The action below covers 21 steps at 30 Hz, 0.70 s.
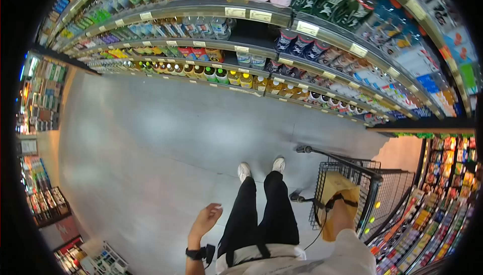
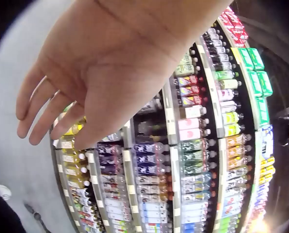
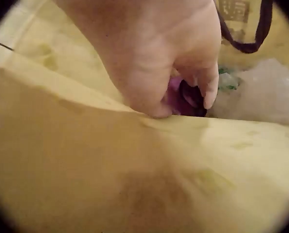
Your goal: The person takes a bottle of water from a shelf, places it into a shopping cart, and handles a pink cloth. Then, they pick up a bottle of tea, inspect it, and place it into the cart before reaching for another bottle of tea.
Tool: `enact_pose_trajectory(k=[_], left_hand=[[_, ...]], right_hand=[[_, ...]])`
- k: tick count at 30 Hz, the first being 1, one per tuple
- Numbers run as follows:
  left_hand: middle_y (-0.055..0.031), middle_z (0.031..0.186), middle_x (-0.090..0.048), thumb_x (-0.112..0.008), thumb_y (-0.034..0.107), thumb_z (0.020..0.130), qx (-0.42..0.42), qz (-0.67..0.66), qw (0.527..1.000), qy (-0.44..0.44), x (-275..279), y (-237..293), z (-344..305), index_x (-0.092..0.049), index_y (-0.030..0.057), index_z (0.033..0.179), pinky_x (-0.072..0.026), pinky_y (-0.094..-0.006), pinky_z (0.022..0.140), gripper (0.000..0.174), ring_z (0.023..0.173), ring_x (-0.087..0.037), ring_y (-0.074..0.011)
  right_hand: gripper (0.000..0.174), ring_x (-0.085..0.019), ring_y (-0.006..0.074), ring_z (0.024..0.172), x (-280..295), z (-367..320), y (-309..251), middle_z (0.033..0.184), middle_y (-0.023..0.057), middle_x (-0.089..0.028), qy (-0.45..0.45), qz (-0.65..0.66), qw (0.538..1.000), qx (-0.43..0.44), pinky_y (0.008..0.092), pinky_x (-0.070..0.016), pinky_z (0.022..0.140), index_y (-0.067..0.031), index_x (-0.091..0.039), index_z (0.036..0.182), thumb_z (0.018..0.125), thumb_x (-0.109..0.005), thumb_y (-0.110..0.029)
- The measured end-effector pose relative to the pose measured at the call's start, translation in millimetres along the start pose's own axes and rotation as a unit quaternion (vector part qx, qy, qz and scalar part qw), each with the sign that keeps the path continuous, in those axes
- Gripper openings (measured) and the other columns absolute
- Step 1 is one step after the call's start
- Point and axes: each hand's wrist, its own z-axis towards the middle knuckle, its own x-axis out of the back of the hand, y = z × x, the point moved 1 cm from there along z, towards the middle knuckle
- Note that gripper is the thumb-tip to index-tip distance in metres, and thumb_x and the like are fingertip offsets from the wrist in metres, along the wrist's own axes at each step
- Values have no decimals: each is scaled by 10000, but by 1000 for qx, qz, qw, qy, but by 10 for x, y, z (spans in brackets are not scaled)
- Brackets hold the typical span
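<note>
My right hand (image 3: 169, 63) reaches into a tan shopping bag (image 1: 331, 182) standing in a black wire shopping cart (image 1: 373, 187). In the right wrist view its thumb and fingers curl round a shiny purple item (image 3: 175, 94) with a dark, rounded part. The bag's near wall hides the item's lower portion, and I cannot tell its kind. Beside it inside the bag lies clear crinkled plastic (image 3: 261, 92). My left hand (image 1: 206, 219) hangs in the air left of my legs, holding nothing, its fingers loosely bent.
Long shelves of bottled drinks (image 1: 241, 79) curve across the front. Grey floor (image 1: 136, 124) lies between them and my shoes (image 1: 244, 170). More goods shelves (image 1: 427, 219) stand to the right beyond the cart, and display racks (image 1: 45, 204) to the left. A dark bag strap (image 3: 254, 47) hangs near the right hand.
</note>
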Motion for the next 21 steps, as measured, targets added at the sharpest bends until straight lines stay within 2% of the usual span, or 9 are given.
enact_pose_trajectory(k=[6, 11, 15, 17, 18, 19, 20, 21], left_hand=[[-174, 931, -728, -652, 219, 971, 84, 52, 995, 13, -88, -66, -65, -646, -20, 1183, -567, -334, 793, 320, 856, -715, -240], [-172, 915, -727, -643, 218, 973, 45, 65, 997, -2, -150, 97, 36, -645, -14, 1182, -562, -332, 781, 312, 831, -714, -246], [-180, 939, -726, -639, 208, 973, -18, 38, 998, -46, -140, 536, 124, -631, -5, 1206, -556, -323, 779, 315, 841, -716, -234], [-176, 946, -726, -625, 220, 979, -123, 46, 989, -62, -126, 805, 175, -621, -6, 1213, -549, -337, 788, 325, 853, -710, -236], [-175, 945, -727, -618, 227, 980, -166, 43, 984, -47, -158, 881, 244, -622, -8, 1209, -547, -349, 794, 327, 863, -707, -247], [-173, 944, -728, -611, 234, 981, -206, 44, 977, -37, -176, 1045, 241, -623, -9, 1204, -544, -362, 799, 330, 873, -705, -257], [-174, 952, -728, -606, 237, 981, -212, 55, 974, -62, -179, 1198, 272, -624, -9, 1201, -540, -369, 810, 330, 888, -702, -269], [-175, 959, -728, -600, 240, 980, -217, 69, 969, -93, -185, 1426, 304, -626, -9, 1197, -537, -375, 820, 331, 903, -700, -281]], right_hand=[[465, -604, 374, 1016, -89, 407, 74, 1162, 195, -638, 33, -20, 999, 13, 441, -521, 869, -76, -562, 1337, 947, -620, -324], [501, -582, 416, 1101, -135, 269, 48, 1229, 225, -622, 50, -36, 997, 37, 472, -498, 928, -76, -536, 1377, 951, -606, -329], [530, -564, 449, 1169, 19, -153, -22, 1283, 249, -610, 71, -63, 992, 82, 496, -480, 975, -76, -515, 1410, 954, -594, -333], [544, -555, 466, 1203, 150, -455, -106, 1310, 261, -603, 77, -82, 989, 92, 509, -471, 998, -76, -504, 1426, 955, -588, -335], [556, -545, 469, 1216, 271, -693, -245, 1327, 264, -591, 34, -80, 995, 47, 509, -465, 1005, -71, -497, 1432, 945, -588, -324], [471, -590, 451, 1166, 230, -853, -180, 1242, 268, -642, 141, -70, 978, 135, 496, -482, 974, -36, -583, 1329, 941, -580, -302], [392, -648, 413, 1093, 291, -980, -74, 1130, 256, -692, 82, 16, 975, 208, 460, -513, 927, -9, -648, 1211, 929, -582, -274], [385, -687, 391, 1018, 358, -1504, -309, 1037, 238, -718, 137, 11, 954, 268, 438, -534, 884, -6, -671, 1161, 912, -604, -290]])
